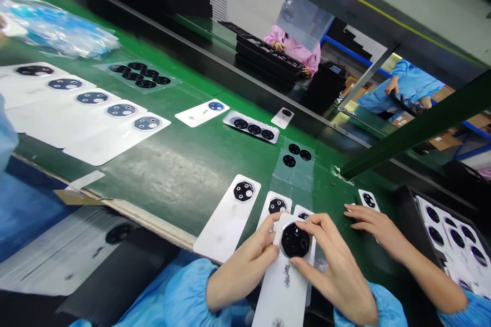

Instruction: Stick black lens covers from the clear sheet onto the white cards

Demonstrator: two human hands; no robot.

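The green workbench stretches out beyond both hands and to either side of them. Well to the left of the left hand, a row of overlapping white panels lies on it, each with a round dark area near one end. Beyond that row from the left hand is a clear plastic bag with blue and white contents. To the right of the right hand, past another person's hand, stands a black tray filled with similar panels.

The held white panel sits between the two hands, its lower part reaching towards the wearer. The left hand grips its left edge, thumb on the face. The right hand is curled, thumb and fingers pinching the rim of a black disc on that panel. A loose white panel lies just left of the left hand. Beyond the hands, a clear film sheet carries three small black discs, well apart from the fingers.
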